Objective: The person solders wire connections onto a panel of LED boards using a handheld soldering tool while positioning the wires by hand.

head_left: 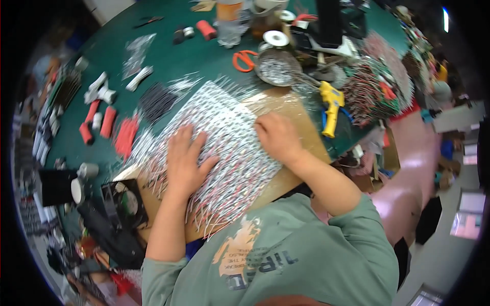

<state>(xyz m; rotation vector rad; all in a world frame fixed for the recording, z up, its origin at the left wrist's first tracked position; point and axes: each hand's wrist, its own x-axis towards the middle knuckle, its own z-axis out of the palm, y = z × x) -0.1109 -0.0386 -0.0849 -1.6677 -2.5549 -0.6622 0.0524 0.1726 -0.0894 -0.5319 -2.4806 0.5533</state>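
A broad layer of short red and white wires [229, 168] lies in rows in front of me, over brown cardboard [301, 117]. My left hand [185, 158] rests on its left part, fingers stretched out and thumb apart. At the right edge of the layer is my right hand [278, 136], its fingers curled and pressed together against the edge. Whatever those fingers pinch is hidden under them. Beyond the layer's far left side are a bundle of black wires [157, 102] and a bundle of red wires [126, 135].
A yellow glue gun [332, 108] lies right of the cardboard, near a round pan [276, 67] of small pieces and orange-handled scissors [245, 60]. A large wire heap [370, 92] stands far right. Red rolls [108, 121] lie left; a black fan [125, 203] sits near left.
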